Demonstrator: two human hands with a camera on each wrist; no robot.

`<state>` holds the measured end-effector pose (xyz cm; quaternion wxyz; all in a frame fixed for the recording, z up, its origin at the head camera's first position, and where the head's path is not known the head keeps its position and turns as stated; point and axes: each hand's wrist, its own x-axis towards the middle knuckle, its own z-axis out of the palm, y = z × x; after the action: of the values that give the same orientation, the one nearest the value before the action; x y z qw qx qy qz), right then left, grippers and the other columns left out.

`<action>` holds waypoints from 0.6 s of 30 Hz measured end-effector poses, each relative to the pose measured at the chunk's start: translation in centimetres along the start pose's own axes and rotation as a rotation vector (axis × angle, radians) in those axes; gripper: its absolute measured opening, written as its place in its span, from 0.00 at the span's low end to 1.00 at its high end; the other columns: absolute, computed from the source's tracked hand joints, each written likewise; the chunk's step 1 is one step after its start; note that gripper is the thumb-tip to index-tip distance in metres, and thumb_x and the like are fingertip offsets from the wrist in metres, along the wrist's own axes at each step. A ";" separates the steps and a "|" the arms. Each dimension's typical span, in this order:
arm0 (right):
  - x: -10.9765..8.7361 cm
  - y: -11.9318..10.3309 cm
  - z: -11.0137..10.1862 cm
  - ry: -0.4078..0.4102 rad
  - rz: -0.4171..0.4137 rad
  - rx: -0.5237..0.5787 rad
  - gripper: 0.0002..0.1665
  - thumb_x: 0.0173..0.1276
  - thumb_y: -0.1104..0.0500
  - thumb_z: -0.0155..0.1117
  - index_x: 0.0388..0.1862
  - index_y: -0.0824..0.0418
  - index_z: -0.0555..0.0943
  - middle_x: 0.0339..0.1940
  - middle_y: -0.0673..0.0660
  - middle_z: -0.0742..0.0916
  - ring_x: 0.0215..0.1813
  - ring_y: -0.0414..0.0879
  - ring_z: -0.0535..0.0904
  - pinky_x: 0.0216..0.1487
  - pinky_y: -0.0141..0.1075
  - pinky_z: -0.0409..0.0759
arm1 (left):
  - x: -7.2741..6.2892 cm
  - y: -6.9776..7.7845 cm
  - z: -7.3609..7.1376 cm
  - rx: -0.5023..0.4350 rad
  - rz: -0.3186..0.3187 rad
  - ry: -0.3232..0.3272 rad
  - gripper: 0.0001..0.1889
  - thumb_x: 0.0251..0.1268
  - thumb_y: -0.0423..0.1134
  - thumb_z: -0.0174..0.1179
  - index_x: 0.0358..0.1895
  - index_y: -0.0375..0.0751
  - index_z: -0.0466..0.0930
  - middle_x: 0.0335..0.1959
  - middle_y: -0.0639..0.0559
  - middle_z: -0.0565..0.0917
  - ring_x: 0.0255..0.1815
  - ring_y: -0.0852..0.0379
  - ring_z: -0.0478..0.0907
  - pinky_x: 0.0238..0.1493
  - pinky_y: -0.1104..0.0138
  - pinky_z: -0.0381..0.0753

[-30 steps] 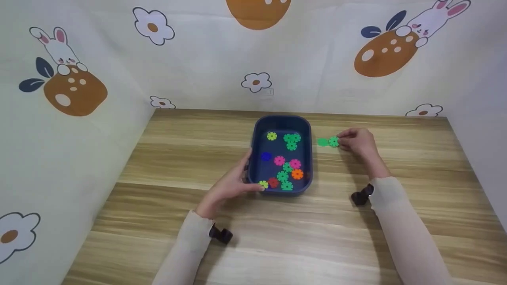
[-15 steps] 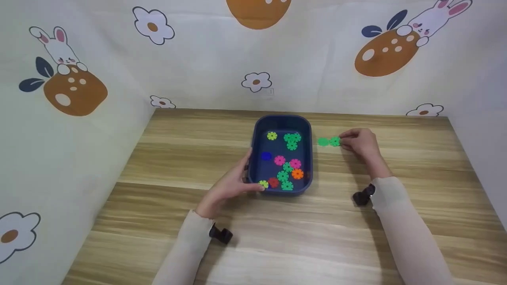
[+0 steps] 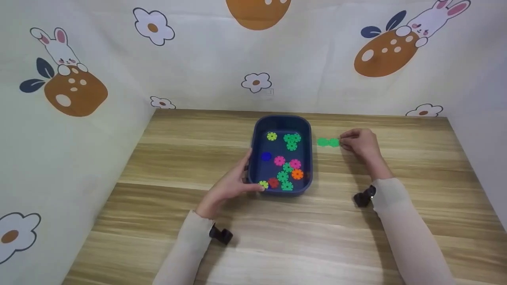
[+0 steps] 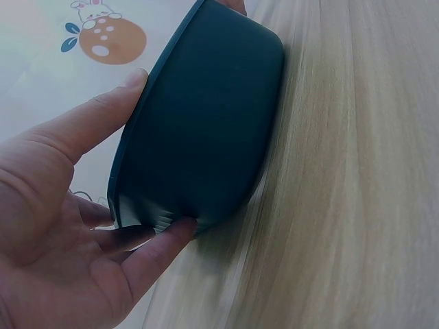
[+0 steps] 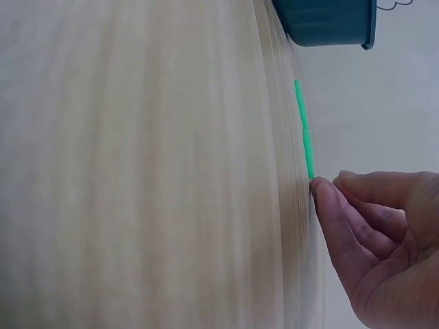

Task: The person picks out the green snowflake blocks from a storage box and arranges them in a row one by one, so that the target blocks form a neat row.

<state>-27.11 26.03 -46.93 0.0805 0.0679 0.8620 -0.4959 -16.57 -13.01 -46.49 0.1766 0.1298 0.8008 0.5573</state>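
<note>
In the head view, a dark blue plastic bin holds several small notched snowflake discs: pink, orange, green, yellow, red and blue. My left hand grips its near left corner, thumb over the near rim and fingers against the left side. The left wrist view shows the thumb at the rim and fingers beneath. To the right of the bin, two green discs lie flat, edge to edge. My right hand touches the nearer disc's edge with an index fingertip; its thumb is off the disc.
The bin stands on a wood-grain table. Behind and left rises a pale cloth printed with rabbits, oranges and flowers. A small black camera sits on each wrist, below the sleeve cuffs.
The green disc pinched by my right hand has gone down flat beside the other green disc. My right fingers have shifted slightly right, off it to its edge. My left hand keeps still.
</note>
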 end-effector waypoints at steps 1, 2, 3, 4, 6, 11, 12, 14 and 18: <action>0.0 0.0 0.0 0.002 -0.005 0.000 0.17 0.71 0.64 0.62 0.54 0.74 0.81 0.51 0.67 0.86 0.36 0.31 0.83 0.43 0.26 0.85 | 0.0 0.0 0.0 -0.001 -0.003 0.000 0.63 0.52 0.37 0.76 0.82 0.51 0.34 0.83 0.44 0.43 0.77 0.42 0.60 0.69 0.54 0.74; 0.0 0.0 0.0 0.005 -0.007 -0.003 0.17 0.71 0.64 0.61 0.54 0.73 0.81 0.51 0.68 0.86 0.36 0.31 0.83 0.43 0.26 0.85 | 0.0 0.0 0.0 0.002 -0.005 0.001 0.63 0.51 0.37 0.76 0.82 0.51 0.34 0.83 0.45 0.44 0.77 0.42 0.60 0.69 0.54 0.73; 0.0 0.0 0.0 0.008 -0.012 -0.003 0.17 0.71 0.64 0.61 0.54 0.73 0.81 0.51 0.68 0.86 0.36 0.31 0.83 0.43 0.26 0.85 | 0.0 0.0 -0.1 0.003 -0.003 0.001 0.63 0.51 0.37 0.76 0.82 0.51 0.34 0.83 0.45 0.44 0.77 0.42 0.60 0.69 0.54 0.73; 0.0 0.0 0.0 0.011 -0.014 -0.006 0.17 0.71 0.64 0.61 0.54 0.74 0.81 0.51 0.69 0.86 0.36 0.32 0.83 0.42 0.26 0.85 | 0.0 -0.1 -0.1 0.005 -0.003 0.002 0.63 0.51 0.37 0.76 0.82 0.51 0.34 0.83 0.45 0.43 0.78 0.42 0.59 0.70 0.54 0.73; 0.0 0.0 0.0 0.016 -0.024 -0.004 0.17 0.71 0.64 0.61 0.53 0.74 0.81 0.49 0.67 0.87 0.35 0.32 0.83 0.41 0.26 0.85 | 0.0 -0.1 -0.1 0.011 -0.004 0.002 0.63 0.51 0.38 0.76 0.82 0.50 0.34 0.83 0.45 0.44 0.78 0.43 0.59 0.71 0.54 0.71; 0.1 0.0 0.2 0.036 -0.043 0.014 0.16 0.70 0.63 0.64 0.51 0.73 0.81 0.38 0.56 0.88 0.32 0.32 0.83 0.39 0.26 0.85 | 0.0 -0.1 -0.1 0.015 -0.009 0.001 0.63 0.52 0.38 0.77 0.82 0.50 0.36 0.83 0.46 0.45 0.76 0.43 0.61 0.72 0.53 0.70; 0.1 0.0 0.2 0.039 -0.044 0.019 0.16 0.70 0.63 0.64 0.51 0.73 0.82 0.37 0.54 0.88 0.32 0.32 0.83 0.39 0.26 0.85 | 0.0 -0.1 -0.1 0.013 -0.009 0.000 0.63 0.52 0.38 0.76 0.82 0.50 0.36 0.83 0.46 0.46 0.76 0.43 0.62 0.72 0.53 0.70; 0.0 -0.1 0.3 0.042 -0.044 0.023 0.16 0.70 0.63 0.64 0.51 0.73 0.82 0.36 0.52 0.87 0.31 0.32 0.83 0.38 0.26 0.85 | 0.0 -0.1 -0.1 0.010 -0.008 0.001 0.62 0.52 0.38 0.76 0.82 0.51 0.36 0.83 0.46 0.46 0.76 0.43 0.62 0.72 0.53 0.70; -0.1 -0.3 0.4 0.045 -0.054 0.020 0.16 0.71 0.62 0.63 0.51 0.72 0.82 0.34 0.50 0.86 0.31 0.34 0.82 0.37 0.26 0.84 | 0.0 -0.1 -0.1 0.007 -0.003 0.000 0.62 0.52 0.37 0.76 0.82 0.50 0.35 0.83 0.46 0.46 0.76 0.43 0.62 0.72 0.53 0.70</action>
<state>-27.01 25.51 -46.82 0.0469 0.0567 0.8602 -0.5047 -16.61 -13.11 -46.60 0.1767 0.1291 0.8029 0.5545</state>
